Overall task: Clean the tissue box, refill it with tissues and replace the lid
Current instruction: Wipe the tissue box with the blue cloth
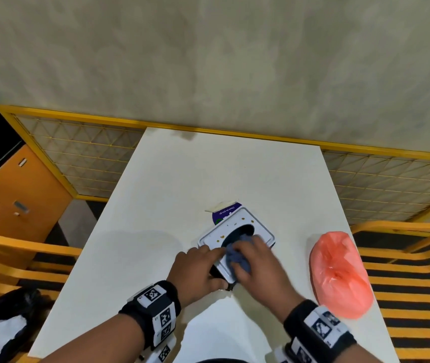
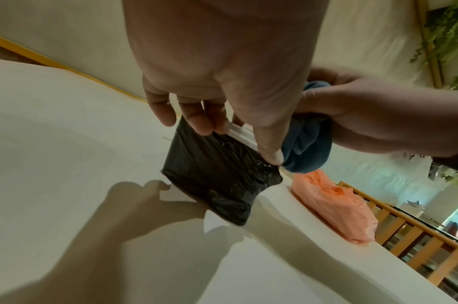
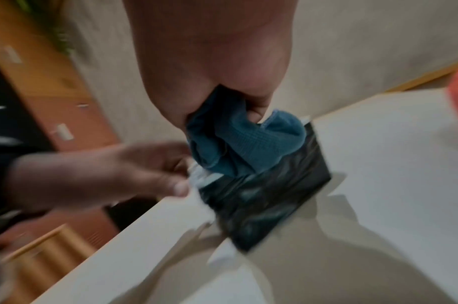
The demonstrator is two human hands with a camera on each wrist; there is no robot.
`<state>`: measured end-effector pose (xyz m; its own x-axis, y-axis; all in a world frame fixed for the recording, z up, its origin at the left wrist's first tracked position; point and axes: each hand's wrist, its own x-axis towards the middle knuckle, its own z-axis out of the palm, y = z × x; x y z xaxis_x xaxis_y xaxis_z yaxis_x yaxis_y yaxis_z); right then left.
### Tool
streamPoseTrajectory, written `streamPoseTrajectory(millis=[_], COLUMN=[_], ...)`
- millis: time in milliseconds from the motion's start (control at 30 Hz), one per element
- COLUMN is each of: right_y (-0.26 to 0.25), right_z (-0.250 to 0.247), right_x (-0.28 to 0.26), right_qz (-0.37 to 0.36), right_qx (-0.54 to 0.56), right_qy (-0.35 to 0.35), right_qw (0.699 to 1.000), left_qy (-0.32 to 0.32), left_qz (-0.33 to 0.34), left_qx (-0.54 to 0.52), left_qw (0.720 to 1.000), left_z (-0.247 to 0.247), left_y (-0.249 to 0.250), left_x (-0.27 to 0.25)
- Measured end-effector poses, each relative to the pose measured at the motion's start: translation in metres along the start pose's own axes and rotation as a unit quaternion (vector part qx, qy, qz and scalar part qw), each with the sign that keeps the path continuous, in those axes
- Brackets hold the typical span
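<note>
Our right hand (image 1: 254, 260) grips the blue cloth (image 1: 237, 258) on the tissue box lid (image 1: 224, 233). Our left hand (image 1: 198, 268) pinches the tissue box (image 2: 217, 174) at its 9 o'clock edge. A pink bag (image 1: 339, 273) lies at 3 o'clock on the desk (image 1: 156, 205).

A white bench (image 1: 182, 179) carries a pink plastic bag (image 1: 339, 273) at its right; a yellow mesh fence (image 1: 77, 153) stands behind, an orange cabinet (image 1: 12, 195) left.

Café or canteen — white table (image 1: 172, 179), slatted benches (image 1: 405, 271).

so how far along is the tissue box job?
Early. Nothing looks finished: yellow spots remain on the white lid. In hand: the right hand wipes the lid with a blue cloth while the left hand steadies the black tissue box. Left: finish cleaning, refill (pink bag waits nearby), replace lid.
</note>
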<state>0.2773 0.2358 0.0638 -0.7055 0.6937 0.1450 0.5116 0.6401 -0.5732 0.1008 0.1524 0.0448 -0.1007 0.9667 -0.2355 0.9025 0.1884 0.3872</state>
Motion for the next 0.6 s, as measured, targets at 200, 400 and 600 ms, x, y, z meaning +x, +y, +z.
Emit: streamPoseTrajectory(millis=[200, 400, 600], right_y=[-0.012, 0.013, 0.049], right_z=[0.03, 0.019, -0.004], right_x=[-0.008, 0.007, 0.024], right_qz=[-0.024, 0.017, 0.128], right_qx=[-0.107, -0.085, -0.082], right_qy=[-0.015, -0.011, 0.05], right_qw=[0.994, 0.996, 0.987], left_qy=[0.017, 0.001, -0.002], left_qz=[0.011, 0.017, -0.003], left_qx=[-0.018, -0.018, 0.016], left_qw=[1.0, 1.0, 1.0], left_z=[0.001, 0.0, -0.002], left_y=[0.0, -0.002, 0.004], left_x=[-0.004, 0.001, 0.003])
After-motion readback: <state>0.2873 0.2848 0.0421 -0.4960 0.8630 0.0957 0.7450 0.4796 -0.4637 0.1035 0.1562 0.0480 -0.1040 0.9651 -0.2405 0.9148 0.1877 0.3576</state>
